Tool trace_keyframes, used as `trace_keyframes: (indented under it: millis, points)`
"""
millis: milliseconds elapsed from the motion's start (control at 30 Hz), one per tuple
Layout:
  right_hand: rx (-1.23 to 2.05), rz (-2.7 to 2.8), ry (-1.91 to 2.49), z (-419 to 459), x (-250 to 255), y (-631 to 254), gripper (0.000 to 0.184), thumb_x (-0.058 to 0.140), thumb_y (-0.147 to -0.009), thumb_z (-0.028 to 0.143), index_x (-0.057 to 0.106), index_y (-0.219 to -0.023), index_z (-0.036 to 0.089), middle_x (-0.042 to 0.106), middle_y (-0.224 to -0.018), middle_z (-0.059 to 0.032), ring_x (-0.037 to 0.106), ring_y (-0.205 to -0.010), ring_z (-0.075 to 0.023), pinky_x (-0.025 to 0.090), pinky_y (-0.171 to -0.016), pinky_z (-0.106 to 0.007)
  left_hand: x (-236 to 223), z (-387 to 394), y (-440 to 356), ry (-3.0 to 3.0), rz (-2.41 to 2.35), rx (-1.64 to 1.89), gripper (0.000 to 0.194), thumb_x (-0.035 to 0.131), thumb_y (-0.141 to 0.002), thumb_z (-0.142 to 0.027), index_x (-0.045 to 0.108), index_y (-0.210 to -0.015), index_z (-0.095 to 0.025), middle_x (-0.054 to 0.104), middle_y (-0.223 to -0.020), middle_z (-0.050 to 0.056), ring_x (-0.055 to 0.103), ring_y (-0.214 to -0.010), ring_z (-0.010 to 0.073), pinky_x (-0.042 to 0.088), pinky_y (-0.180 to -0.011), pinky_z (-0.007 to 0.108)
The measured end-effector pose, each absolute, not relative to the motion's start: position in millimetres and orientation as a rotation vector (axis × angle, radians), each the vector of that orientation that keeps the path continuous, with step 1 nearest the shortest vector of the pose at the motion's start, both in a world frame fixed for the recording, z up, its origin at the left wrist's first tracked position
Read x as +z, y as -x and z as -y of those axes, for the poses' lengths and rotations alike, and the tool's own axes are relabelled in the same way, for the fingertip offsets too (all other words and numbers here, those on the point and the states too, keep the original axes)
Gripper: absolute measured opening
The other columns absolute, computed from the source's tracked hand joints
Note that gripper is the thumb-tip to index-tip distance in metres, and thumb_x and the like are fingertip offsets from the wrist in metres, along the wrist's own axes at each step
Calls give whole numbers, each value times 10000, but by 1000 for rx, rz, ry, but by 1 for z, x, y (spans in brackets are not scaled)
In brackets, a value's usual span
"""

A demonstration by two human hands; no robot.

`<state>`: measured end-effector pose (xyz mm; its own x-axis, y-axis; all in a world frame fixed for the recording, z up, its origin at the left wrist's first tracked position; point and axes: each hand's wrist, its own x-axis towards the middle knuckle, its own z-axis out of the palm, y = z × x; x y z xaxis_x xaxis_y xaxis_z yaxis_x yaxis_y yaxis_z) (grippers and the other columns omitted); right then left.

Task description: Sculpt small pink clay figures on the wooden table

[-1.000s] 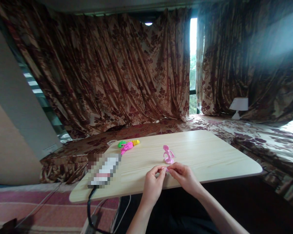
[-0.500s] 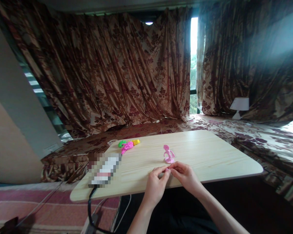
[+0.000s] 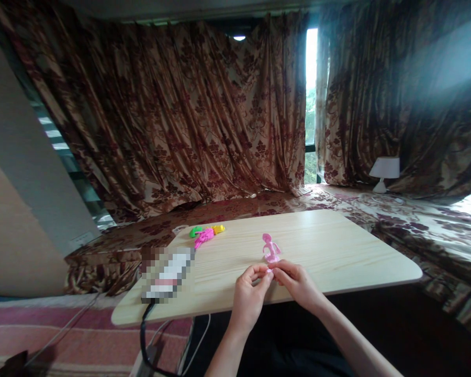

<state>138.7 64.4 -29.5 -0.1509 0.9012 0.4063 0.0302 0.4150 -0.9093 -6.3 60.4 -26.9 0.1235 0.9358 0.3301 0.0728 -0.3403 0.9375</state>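
Fingertips of my left hand (image 3: 251,290) and my right hand (image 3: 294,280) meet over the near edge of the table. Pinched between them is a small pink piece (image 3: 269,270), mostly covered by the fingers, so its kind does not show. Just beyond the fingers a pink figure-like model (image 3: 270,250) stands upright on a round base, with a rounded top and thin curved arms. Neither hand appears to grip that model.
A pale wood-grain table (image 3: 329,246) lies before me. Pink pieces (image 3: 204,236), a green piece (image 3: 195,231) and a yellow piece (image 3: 219,229) sit at its far left. Nearer is a pixelated item (image 3: 168,275) with a black cable (image 3: 143,335). A lamp (image 3: 384,170) stands behind right.
My fingers have shifted slightly around the small pink piece, the right thumb moving a little. The upright pink model and the other things stay where they were.
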Motion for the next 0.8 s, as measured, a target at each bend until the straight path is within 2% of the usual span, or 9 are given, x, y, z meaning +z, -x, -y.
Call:
trace_keyframes:
  millis: [267, 433, 567, 700, 800]
  points:
    - [993, 1544, 851, -61, -27, -140, 264, 535, -814, 371, 662, -890, 153, 592, -697, -6, 499, -638, -117, 406, -588, -226, -26, -62, 7, -1575, -1060, 1392, 256, 596, -751, -362, 667, -895, -163, 689, -915, 54, 616, -911, 204, 453, -864, 305]
    - [994, 1538, 846, -62, -29, -139, 275, 547, -800, 402, 650, -822, 147, 576, -667, 4, 493, -618, -110, 392, -566, -217, -25, -60, 7, -1557, -1030, 1351, 285, 589, -749, -378, 674, -898, -151, 687, -920, 74, 615, -908, 212, 466, -840, 307]
    - [1010, 1520, 841, -59, -29, -136, 272, 578, -777, 405, 662, -827, 151, 628, -727, -13, 540, -662, -129, 418, -617, -234, -28, -59, 7, -1530, -1079, 1428, 302, 612, -730, -377, 640, -938, -160, 672, -854, 47, 616, -837, 177, 473, -786, 278]
    - [996, 1500, 913, -69, -29, -149, 331, 532, -800, 428, 656, -946, 158, 642, -746, -29, 556, -643, -131, 438, -592, -240, -31, -69, 19, -1596, -1089, 1444, 260, 572, -760, -359, 621, -912, -154, 669, -858, 57, 618, -824, 174, 463, -771, 280]
    - [819, 1431, 1070, -99, -23, -173, 411, 453, -828, 445, 623, -1028, 129, 647, -787, -63, 571, -626, -137, 450, -566, -248, -30, -90, 38, -1696, -1249, 1498, 217, 547, -766, -339, 608, -874, -161, 672, -844, 55, 621, -814, 178, 452, -779, 300]
